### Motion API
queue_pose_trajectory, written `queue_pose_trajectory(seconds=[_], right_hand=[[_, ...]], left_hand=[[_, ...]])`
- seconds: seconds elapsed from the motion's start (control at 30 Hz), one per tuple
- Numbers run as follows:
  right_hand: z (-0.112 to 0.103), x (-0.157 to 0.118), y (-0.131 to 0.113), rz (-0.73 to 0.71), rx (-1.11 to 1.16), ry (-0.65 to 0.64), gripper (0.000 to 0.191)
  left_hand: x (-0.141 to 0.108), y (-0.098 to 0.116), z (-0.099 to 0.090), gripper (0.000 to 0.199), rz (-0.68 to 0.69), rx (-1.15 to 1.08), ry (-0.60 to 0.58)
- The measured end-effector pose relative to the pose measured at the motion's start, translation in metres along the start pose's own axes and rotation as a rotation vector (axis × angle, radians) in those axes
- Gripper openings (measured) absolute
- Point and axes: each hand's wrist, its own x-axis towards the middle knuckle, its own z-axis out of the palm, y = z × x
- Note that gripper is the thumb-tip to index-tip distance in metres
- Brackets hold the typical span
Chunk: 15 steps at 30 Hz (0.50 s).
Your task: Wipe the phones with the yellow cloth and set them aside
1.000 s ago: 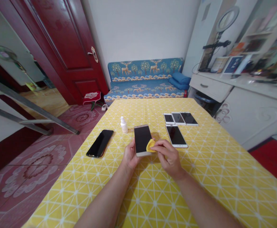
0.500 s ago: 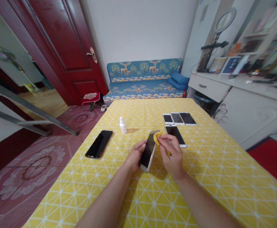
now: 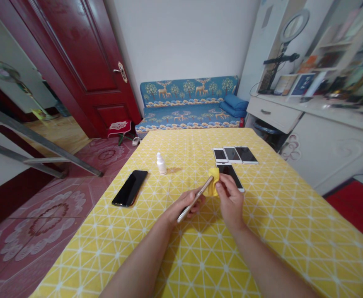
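My left hand [image 3: 186, 204] is closed around a smartphone [image 3: 195, 199], which is turned so that mostly its thin metallic edge faces me. Between the fingers of my right hand [image 3: 231, 200] is a small yellow cloth [image 3: 213, 182], pressed against the phone's upper end. Just beyond my right hand lies a white-framed phone [image 3: 233, 174], partly hidden by the fingers. To the left of my hands, a black phone [image 3: 129, 188] rests face up on the table. A small white bottle [image 3: 160, 164] stands upright behind it to the right.
Three more phones lie in a row at the back right, the middle one [image 3: 232, 155] grey-screened. A yellow patterned cloth [image 3: 181, 265] covers the table. Beyond it is a blue sofa [image 3: 187, 111]; a white cabinet [image 3: 333, 149] stands on the right, a metal frame [image 3: 44, 159] on the left.
The held phone has turned from showing its dark screen to showing its edge. My right hand and the cloth have shifted slightly right, around the phone's upper end.
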Motion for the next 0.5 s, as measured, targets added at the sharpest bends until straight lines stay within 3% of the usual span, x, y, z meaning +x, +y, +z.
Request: queue_pose_trajectory(seconds=[0.17,0.3,0.5], right_hand=[[0.003,0.0,0.012,0.037,-0.048,-0.027,0.022],[0.003,0.0,0.017,0.067,-0.131,-0.088,0.023],[0.004,-0.003,0.008,0.013,-0.182,-0.126,0.027]], left_hand=[[-0.001,0.006,0.003,0.048,-0.024,-0.222,-0.028],[0.004,0.008,0.0,0.056,-0.116,-0.407,-0.079],[0.009,0.0,0.004,0.059,-0.177,-0.372,-0.12]])
